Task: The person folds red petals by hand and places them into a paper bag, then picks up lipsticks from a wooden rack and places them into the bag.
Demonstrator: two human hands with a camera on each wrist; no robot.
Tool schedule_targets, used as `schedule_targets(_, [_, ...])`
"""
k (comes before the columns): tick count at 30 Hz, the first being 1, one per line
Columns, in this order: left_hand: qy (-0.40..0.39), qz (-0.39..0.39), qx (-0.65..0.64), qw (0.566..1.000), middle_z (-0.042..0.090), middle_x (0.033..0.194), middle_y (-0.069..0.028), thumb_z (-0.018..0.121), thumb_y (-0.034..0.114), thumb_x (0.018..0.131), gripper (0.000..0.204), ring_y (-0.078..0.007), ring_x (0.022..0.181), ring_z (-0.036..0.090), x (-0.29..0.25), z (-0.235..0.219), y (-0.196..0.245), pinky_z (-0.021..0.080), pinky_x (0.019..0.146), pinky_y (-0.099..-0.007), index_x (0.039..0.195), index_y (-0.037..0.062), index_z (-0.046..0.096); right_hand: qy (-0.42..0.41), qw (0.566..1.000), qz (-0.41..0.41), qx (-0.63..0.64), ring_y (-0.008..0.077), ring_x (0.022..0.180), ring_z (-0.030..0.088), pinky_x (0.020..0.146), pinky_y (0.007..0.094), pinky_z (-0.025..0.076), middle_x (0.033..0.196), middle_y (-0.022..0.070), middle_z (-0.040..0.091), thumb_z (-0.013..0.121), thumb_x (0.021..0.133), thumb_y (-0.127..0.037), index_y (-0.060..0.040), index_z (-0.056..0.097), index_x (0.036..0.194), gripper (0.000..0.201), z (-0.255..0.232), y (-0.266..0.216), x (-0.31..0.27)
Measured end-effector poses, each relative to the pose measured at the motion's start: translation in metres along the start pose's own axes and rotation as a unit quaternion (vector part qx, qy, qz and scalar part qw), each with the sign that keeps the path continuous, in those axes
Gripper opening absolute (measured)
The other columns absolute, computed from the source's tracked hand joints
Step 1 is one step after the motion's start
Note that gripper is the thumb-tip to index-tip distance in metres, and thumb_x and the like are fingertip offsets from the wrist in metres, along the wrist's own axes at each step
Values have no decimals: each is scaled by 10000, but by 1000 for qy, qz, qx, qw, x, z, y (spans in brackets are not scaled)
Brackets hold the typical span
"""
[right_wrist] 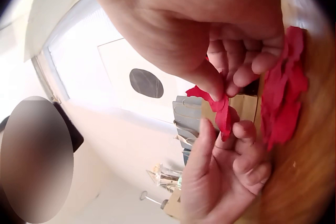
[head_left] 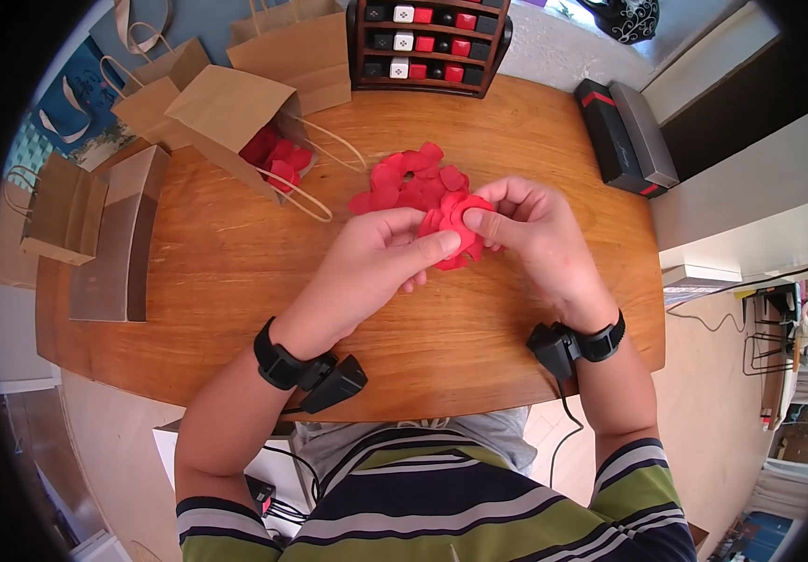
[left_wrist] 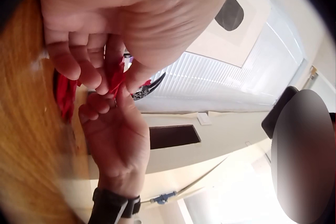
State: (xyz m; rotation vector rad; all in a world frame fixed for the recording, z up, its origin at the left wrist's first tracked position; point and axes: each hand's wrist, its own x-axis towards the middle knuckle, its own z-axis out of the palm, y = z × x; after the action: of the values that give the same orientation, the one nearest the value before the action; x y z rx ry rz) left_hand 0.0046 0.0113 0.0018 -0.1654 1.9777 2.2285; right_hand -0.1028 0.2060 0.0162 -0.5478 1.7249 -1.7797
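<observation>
A bunch of red petals [head_left: 455, 225] is pinched between both hands above the wooden table. The left hand [head_left: 366, 260] grips its left side with the thumb on top; the right hand [head_left: 542, 234] pinches its right side. Just behind lies a loose pile of red petals [head_left: 404, 183], also visible in the right wrist view [right_wrist: 283, 92]. In the left wrist view the fingertips of both hands meet at the red petals [left_wrist: 117, 79]. Curled fingers partly hide the held petals in both wrist views.
An open paper bag [head_left: 235, 117] lies on its side with red petals [head_left: 282, 161] inside. More paper bags [head_left: 296, 56] and a grey box [head_left: 121, 244] stand left. A dark rack [head_left: 430, 47] of small blocks is at the back; dark boxes [head_left: 615, 140] lie at the back right.
</observation>
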Motion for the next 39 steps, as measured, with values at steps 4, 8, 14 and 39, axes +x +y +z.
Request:
schedule_targets(4, [13,5,-17,1000,675,901,43,671,240,1039,209,-40,733,583,1,0,-6,460,672,-214,1088,47,734,1,1000,11,27,66,790,624,709,214,485,953,23,731,749,972,-110,-1,716,1093,166,-4,4,1])
schedule_targets(8, [20,3,-30,999,675,894,45,670,233,1038,198,-39,724,582,0,0,-5,450,664,-213,1067,48,736,30,999,8,44,56,773,608,701,211,468,928,11,721,755,971,-137,-17,707,1093,177,-9,0,1])
schedule_targets(14, [21,-1,-37,999,677,886,43,672,237,1036,197,-39,723,583,1,-1,-5,450,663,-213,1053,52,737,44,997,-18,67,50,776,607,706,216,471,928,6,721,760,965,-136,-22,708,1086,174,-16,-3,1])
schedule_targets(39, [-3,-2,-22,1000,684,905,23,671,284,1040,266,-50,745,587,2,-2,-5,476,688,-224,1137,41,723,-26,999,17,32,79,806,632,744,228,499,974,44,747,760,952,-91,13,741,1085,170,0,3,0])
